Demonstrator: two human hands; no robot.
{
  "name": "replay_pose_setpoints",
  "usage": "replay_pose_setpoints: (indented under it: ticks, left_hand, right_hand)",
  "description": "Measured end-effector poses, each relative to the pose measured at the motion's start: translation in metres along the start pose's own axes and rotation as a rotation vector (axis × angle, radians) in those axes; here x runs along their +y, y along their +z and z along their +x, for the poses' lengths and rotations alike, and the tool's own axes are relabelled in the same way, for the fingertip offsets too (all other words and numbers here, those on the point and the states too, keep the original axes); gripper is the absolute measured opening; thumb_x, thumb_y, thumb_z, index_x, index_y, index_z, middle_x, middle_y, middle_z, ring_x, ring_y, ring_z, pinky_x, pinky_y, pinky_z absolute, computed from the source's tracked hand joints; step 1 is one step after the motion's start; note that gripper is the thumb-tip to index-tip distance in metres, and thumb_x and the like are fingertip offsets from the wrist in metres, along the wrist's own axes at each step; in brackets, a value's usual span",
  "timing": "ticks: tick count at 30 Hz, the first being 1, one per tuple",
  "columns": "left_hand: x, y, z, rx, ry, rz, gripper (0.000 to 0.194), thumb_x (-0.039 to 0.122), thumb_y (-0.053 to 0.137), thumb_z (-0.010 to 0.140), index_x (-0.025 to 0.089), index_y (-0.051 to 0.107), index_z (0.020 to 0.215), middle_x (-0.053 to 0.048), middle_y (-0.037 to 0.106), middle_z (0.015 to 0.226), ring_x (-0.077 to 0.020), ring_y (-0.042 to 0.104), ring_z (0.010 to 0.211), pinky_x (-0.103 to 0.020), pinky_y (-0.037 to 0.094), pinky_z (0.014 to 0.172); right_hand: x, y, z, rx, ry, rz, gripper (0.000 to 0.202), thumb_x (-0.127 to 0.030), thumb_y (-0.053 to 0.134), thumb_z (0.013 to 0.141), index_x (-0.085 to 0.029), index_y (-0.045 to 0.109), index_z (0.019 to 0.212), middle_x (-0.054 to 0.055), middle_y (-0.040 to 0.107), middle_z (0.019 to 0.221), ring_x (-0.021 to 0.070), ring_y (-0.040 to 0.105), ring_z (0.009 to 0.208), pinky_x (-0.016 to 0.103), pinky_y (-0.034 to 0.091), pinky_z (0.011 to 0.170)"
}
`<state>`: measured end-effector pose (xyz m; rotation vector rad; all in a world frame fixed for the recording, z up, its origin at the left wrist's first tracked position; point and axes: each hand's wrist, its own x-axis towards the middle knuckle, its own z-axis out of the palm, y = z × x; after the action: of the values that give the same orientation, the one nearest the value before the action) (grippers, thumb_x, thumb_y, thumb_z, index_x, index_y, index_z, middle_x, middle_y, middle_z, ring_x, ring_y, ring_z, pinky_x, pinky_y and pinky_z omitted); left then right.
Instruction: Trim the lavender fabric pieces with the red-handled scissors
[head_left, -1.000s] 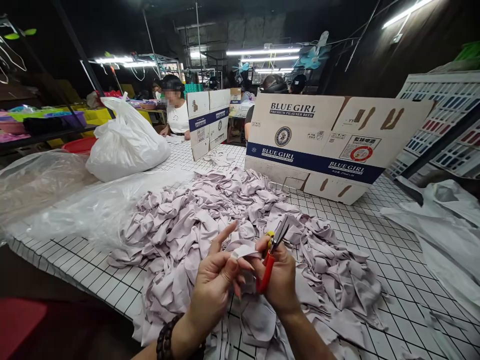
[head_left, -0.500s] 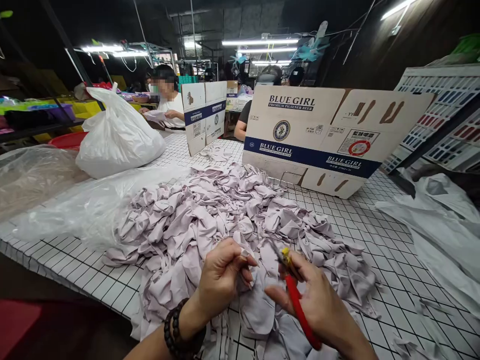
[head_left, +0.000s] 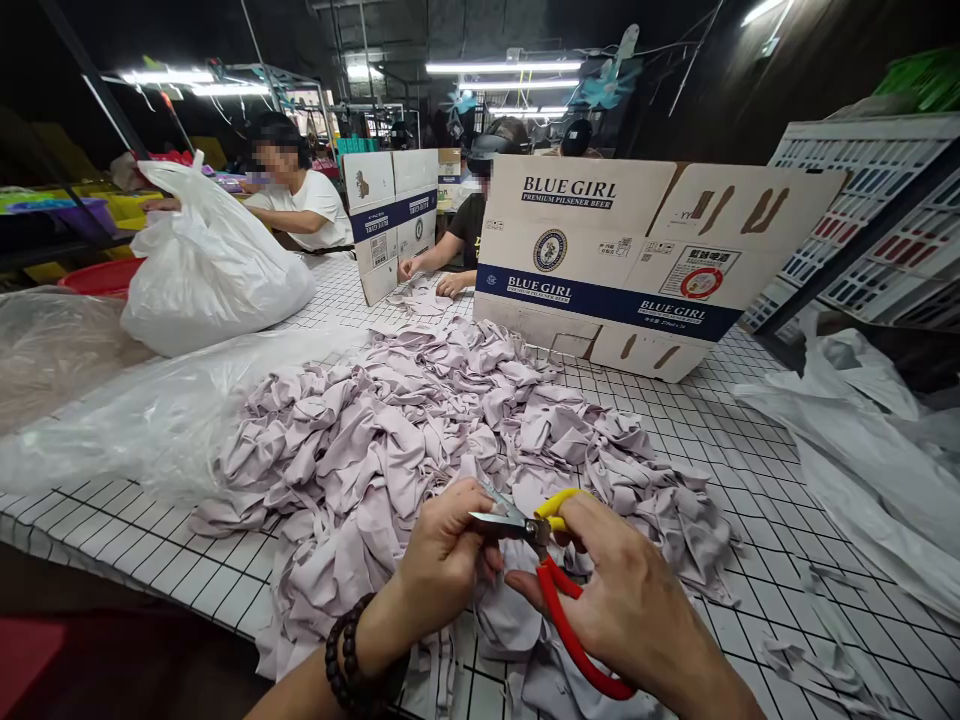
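Note:
My right hand (head_left: 622, 575) grips scissors (head_left: 541, 530) with one red and one yellow handle. Their blades are spread and point left, right by the fingers of my left hand (head_left: 450, 545). That left hand is closed in a pinch on a pale lilac fabric piece (head_left: 510, 615), which hangs down below the fingers; the pinched edge is mostly hidden. Dark beads circle my left wrist. Beyond both hands a large heap of the same lilac fabric pieces (head_left: 390, 430) spreads over the grid-patterned table (head_left: 720, 450).
A cardboard box panel (head_left: 592, 230) stands at the back right, a smaller carton (head_left: 390, 220) left of it. Clear plastic (head_left: 172, 420) and a full white bag (head_left: 217, 270) lie left. White sheeting (head_left: 877, 440) lies right, near fabric scraps (head_left: 817, 670). Two co-workers sit behind.
The scissors have opened wide and swung left, bringing their blades to my left hand's fingers. The view has shifted slightly. A co-worker's hands now show between the cartons.

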<state>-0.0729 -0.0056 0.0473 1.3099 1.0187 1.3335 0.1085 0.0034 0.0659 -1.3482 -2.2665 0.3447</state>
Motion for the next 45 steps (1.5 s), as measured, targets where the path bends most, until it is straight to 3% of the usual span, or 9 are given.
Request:
replay_pose_setpoints:
  ticks: [7,14,28,33,35,38,40,43,45]
  left_hand:
    - [-0.001,-0.001,0.000,-0.026,-0.057,-0.051,0.020,0.014,0.056,0.079,0.017,0.065,0.061,-0.001,0.054,0.059,-0.0116,0.054,0.042,-0.024,0.041,0.043]
    - [-0.011,-0.003,-0.003,-0.075,-0.085,-0.098,0.027,0.031,0.056,0.089,0.016,0.068,0.069,-0.002,0.054,0.063,-0.0103,0.053,0.043,-0.023,0.042,0.044]
    - [-0.012,-0.004,-0.002,-0.112,-0.160,-0.129,0.040,0.050,0.058,0.086,0.016,0.065,0.067,0.000,0.051,0.054,-0.0084,0.049,0.041,-0.020,0.039,0.042]
    - [-0.016,-0.005,0.001,-0.147,-0.121,-0.138,0.040,0.049,0.056,0.088,0.015,0.063,0.070,0.001,0.051,0.054,-0.0069,0.048,0.040,-0.019,0.039,0.042]
    - [-0.018,-0.004,0.003,-0.151,-0.119,-0.155,0.039,0.049,0.056,0.089,0.014,0.062,0.071,0.001,0.053,0.055,-0.0065,0.048,0.040,-0.018,0.038,0.042]
    - [-0.020,-0.005,0.005,-0.168,-0.180,-0.225,0.041,0.053,0.056,0.087,0.014,0.059,0.074,0.002,0.054,0.051,-0.0073,0.048,0.039,-0.018,0.038,0.042]
    - [-0.019,-0.010,0.005,-0.140,-0.203,-0.239,0.042,0.055,0.054,0.087,0.015,0.058,0.077,0.001,0.055,0.053,-0.0082,0.050,0.042,-0.019,0.040,0.044]
    - [-0.017,-0.024,0.000,-0.005,-0.201,-0.105,0.037,0.046,0.064,0.083,0.019,0.057,0.106,0.000,0.062,0.075,-0.0106,0.058,0.060,-0.022,0.049,0.058]
    - [-0.017,-0.029,-0.008,-0.051,-0.244,-0.013,0.064,0.034,0.077,0.073,0.025,0.045,0.128,0.000,0.063,0.089,-0.0138,0.061,0.075,-0.026,0.051,0.072]
  right_hand:
    - [0.001,0.002,-0.001,-0.023,0.017,-0.011,0.039,-0.055,0.069,0.074,-0.024,0.046,0.071,-0.001,0.055,0.068,0.0165,0.052,0.060,0.028,0.041,0.054]
    - [0.003,0.004,-0.002,-0.027,0.031,-0.002,0.039,-0.053,0.069,0.073,-0.023,0.046,0.067,-0.003,0.053,0.063,0.0140,0.048,0.055,0.026,0.036,0.051]
    - [0.009,0.005,-0.002,0.022,-0.007,-0.006,0.043,-0.047,0.067,0.074,-0.022,0.035,0.057,-0.004,0.041,0.053,0.0107,0.036,0.048,0.025,0.025,0.047]
    - [0.027,0.008,0.001,-0.256,0.264,0.426,0.049,-0.049,0.070,0.073,-0.021,0.034,0.055,-0.006,0.033,0.052,0.0094,0.030,0.049,0.024,0.024,0.045]
    - [0.033,0.019,0.006,-0.243,0.370,0.646,0.037,-0.047,0.076,0.069,-0.021,0.049,0.068,-0.005,0.043,0.061,0.0111,0.040,0.054,0.023,0.033,0.048]
    - [0.031,0.047,0.019,-0.206,0.397,0.925,0.052,-0.041,0.086,0.056,-0.023,0.057,0.095,-0.002,0.056,0.077,0.0149,0.053,0.066,0.025,0.045,0.057]
    - [0.021,0.065,0.029,-0.258,0.400,1.124,0.045,-0.041,0.084,0.058,-0.022,0.058,0.090,-0.004,0.056,0.068,0.0134,0.051,0.058,0.025,0.045,0.053]
    - [0.005,0.071,0.036,-0.269,0.392,1.244,0.032,-0.043,0.079,0.066,-0.019,0.059,0.074,-0.006,0.052,0.055,0.0098,0.046,0.048,0.022,0.039,0.046]
    - [-0.003,0.059,0.035,-0.311,0.385,1.290,0.030,-0.042,0.077,0.068,-0.016,0.062,0.071,-0.004,0.054,0.055,0.0090,0.046,0.045,0.022,0.038,0.044]
